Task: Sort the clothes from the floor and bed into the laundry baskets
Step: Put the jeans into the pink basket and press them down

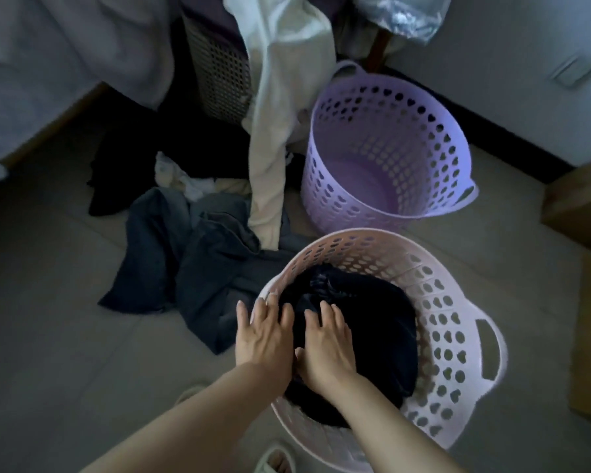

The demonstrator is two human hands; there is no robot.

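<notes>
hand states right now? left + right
Left hand: open, fingers spread, resting on the pink basket rim.
Right hand: open, flat on the dark garment inside it, gripping nothing.

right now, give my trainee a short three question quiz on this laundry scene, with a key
1. True or false: the purple basket already holds clothes.
2. Which basket are both hands pressing into? A) purple basket B) pink basket C) grey hamper
3. Fill in: the cream garment hangs down to the ____.

Key
1. False; its bottom shows bare.
2. B; the left hand and right hand lie flat on the dark clothing inside it, with no closed grip visible.
3. Floor, beside the grey-blue clothes lying there.
</notes>
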